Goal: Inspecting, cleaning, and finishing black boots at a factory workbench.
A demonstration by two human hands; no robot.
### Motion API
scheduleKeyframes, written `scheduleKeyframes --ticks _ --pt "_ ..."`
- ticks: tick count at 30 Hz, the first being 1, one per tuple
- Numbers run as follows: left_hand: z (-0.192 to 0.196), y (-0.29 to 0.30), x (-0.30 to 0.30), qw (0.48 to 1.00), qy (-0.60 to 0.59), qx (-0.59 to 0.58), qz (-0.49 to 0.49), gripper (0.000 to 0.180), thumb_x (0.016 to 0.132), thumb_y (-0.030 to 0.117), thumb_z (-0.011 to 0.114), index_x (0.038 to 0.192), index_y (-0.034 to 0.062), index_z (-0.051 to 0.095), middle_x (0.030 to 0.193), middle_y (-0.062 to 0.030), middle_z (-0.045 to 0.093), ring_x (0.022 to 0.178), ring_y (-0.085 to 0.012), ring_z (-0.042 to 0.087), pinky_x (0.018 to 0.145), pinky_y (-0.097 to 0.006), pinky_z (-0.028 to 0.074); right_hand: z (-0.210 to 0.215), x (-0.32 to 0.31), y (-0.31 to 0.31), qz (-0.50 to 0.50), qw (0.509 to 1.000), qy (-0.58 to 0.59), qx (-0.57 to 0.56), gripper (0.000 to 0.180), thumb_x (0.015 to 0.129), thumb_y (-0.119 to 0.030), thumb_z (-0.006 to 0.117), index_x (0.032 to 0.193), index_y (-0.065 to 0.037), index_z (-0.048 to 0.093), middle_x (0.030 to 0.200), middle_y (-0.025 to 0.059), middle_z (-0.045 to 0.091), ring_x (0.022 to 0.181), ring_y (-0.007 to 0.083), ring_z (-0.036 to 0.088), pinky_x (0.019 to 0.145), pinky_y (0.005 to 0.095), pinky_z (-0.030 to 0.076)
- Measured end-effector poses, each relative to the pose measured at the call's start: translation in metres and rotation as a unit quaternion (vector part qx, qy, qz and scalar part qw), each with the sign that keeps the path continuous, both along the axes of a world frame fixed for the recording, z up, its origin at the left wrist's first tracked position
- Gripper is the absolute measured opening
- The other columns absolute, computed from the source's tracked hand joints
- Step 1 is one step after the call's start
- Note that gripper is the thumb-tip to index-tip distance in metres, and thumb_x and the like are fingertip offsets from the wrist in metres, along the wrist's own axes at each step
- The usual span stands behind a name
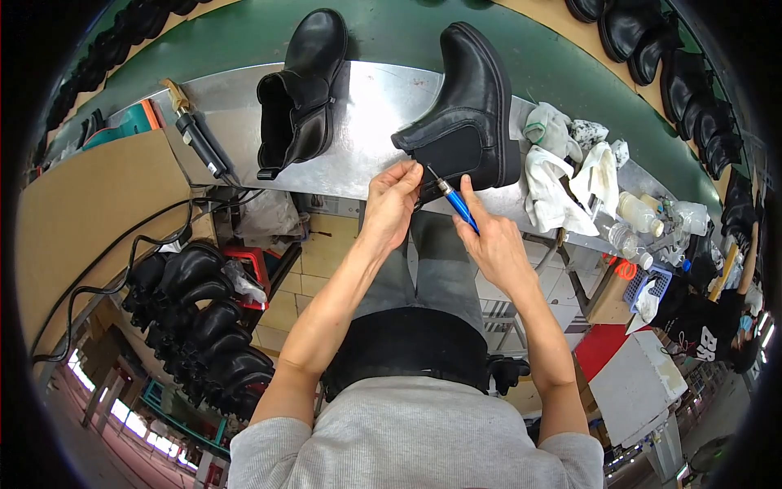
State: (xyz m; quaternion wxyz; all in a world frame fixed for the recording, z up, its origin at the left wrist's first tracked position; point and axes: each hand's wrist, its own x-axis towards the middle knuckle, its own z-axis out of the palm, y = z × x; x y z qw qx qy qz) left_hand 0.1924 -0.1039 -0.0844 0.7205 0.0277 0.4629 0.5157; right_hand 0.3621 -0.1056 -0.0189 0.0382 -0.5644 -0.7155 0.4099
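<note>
A black ankle boot [481, 90] with a dark elastic side panel lies on its side on the metal worktop, its opening turned toward me. My left hand [393, 200] has thumb and fingertips pinched together at the edge of that opening; what is between them is too small to make out. In my right hand [494, 243] is a slim blue pen-shaped tool [459, 208] with a thin metal tip, pointing at the spot by my left fingertips. Its index finger stretches out along the boot's side. Left of these, a second black boot [305, 90] stands with its opening toward me.
A black-handled corded tool [199, 143] lies at the worktop's left. White cloths [562, 179] and clear plastic bottles [639, 213] sit at the right. Black boots [199, 301] are piled at lower left; more footwear [688, 90] lines the far right. A co-worker [705, 322] is at right.
</note>
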Motion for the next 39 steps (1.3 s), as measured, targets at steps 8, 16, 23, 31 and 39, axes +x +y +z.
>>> scheduleKeyframes --ticks 8,16,23,31,39 --pt "-0.0011 -0.0018 0.0012 1.000 0.002 0.011 0.004 0.011 0.089 0.010 0.059 0.095 0.0005 0.061 0.087 -0.0008 0.061 0.079 -0.0063 0.053 0.073 -0.020 0.043 0.0014 0.0017 0.0020 0.001 1.000 -0.005 -0.008 0.056 0.087 -0.020 0.055 0.137 -0.003 0.034 0.061 0.0240 0.058 0.059 0.0419 0.059 0.056 0.0478 0.046" --pt "0.0026 -0.0008 0.0012 1.000 0.012 0.001 0.005 0.011 0.089 0.009 0.059 0.096 0.0002 0.061 0.085 0.0000 0.060 0.076 -0.0058 0.053 0.072 -0.019 0.042 0.0026 -0.0003 0.0023 -0.020 0.999 -0.004 -0.032 0.054 0.088 -0.021 0.056 0.136 -0.005 0.037 0.064 0.0275 0.054 0.062 0.0444 0.056 0.058 0.0465 0.043" --pt "0.0010 -0.0010 0.0011 1.000 0.014 0.003 0.005 0.012 0.089 0.009 0.059 0.096 0.0004 0.062 0.085 0.0005 0.059 0.076 -0.0054 0.052 0.070 -0.019 0.041 0.0030 -0.0021 0.0031 -0.024 1.000 -0.001 -0.017 0.052 0.088 -0.021 0.055 0.135 -0.005 0.039 0.064 0.0268 0.055 0.062 0.0444 0.056 0.058 0.0463 0.043" --pt "0.0015 -0.0004 0.0005 1.000 0.014 0.010 -0.002 0.011 0.089 0.009 0.059 0.095 0.0003 0.062 0.085 0.0006 0.059 0.076 -0.0056 0.052 0.070 -0.019 0.041 0.0053 -0.0035 0.0045 -0.022 1.000 -0.014 -0.003 0.050 0.088 -0.020 0.055 0.133 -0.004 0.041 0.061 0.0256 0.055 0.059 0.0429 0.056 0.056 0.0466 0.043" --pt "-0.0001 0.0004 -0.0012 1.000 0.014 0.015 -0.017 0.012 0.089 0.011 0.059 0.095 0.0001 0.062 0.083 0.0010 0.058 0.074 -0.0053 0.050 0.069 -0.019 0.039 -0.0017 -0.0017 0.0022 -0.013 0.999 -0.006 0.034 0.052 0.087 -0.019 0.056 0.134 -0.003 0.039 0.061 0.0248 0.055 0.058 0.0410 0.057 0.055 0.0456 0.044"
